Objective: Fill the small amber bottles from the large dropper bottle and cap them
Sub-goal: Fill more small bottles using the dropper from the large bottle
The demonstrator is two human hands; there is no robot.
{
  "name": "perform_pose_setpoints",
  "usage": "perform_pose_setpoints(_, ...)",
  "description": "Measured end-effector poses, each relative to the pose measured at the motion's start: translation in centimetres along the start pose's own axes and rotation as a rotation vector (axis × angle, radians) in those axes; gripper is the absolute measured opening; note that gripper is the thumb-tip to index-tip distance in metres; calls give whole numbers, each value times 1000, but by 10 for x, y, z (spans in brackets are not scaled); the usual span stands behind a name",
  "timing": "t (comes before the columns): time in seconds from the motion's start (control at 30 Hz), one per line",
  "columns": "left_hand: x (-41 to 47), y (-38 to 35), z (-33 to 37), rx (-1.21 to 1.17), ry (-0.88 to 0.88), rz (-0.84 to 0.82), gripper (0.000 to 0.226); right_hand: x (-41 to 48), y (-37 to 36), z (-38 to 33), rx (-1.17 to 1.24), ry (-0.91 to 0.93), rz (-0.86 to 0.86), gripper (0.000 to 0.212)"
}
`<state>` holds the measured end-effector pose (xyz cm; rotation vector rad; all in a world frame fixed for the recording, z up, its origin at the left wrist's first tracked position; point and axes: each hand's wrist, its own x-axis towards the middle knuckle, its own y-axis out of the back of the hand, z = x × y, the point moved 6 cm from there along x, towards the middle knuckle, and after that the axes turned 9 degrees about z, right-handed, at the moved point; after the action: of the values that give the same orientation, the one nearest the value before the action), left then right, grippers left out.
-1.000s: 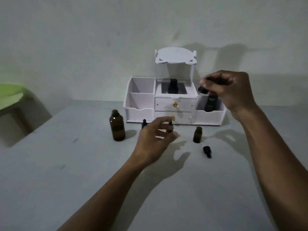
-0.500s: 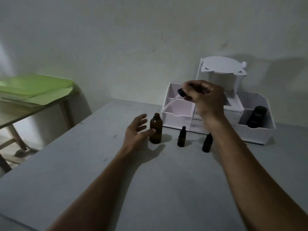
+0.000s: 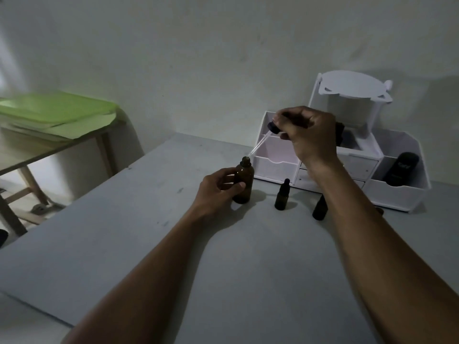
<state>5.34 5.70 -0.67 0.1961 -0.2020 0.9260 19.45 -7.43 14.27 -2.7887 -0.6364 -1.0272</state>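
Two hands work together: the left hand (image 3: 218, 187) grips the large bottle (image 3: 244, 182) to steady it. The right hand (image 3: 308, 131) pinches the dropper (image 3: 263, 141), its tip at the mouth.

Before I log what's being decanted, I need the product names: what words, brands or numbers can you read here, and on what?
Nothing here can be read.
Black bottle in the white organizer's right compartment: pale print on its side, too blurred and dim to read.
Large amber bottle held by the left hand: no label visible.
Dropper in the right hand: no markings visible.
Two small amber bottles: no labels visible.
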Motion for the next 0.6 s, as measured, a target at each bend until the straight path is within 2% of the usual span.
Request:
perform_pose_setpoints(0.23,-1,-1,2,9,8,-4,43,-6,-28,1,-109,83,-170,9)
perform_pose_setpoints(0.37,-1,-1,3,17,6,3,43,-19,-41,21,-167,67,-253,12)
perform_pose_setpoints(0.6,-1,-1,4,72,-24,6,45,-31,-53,42,-248,57,-288,16)
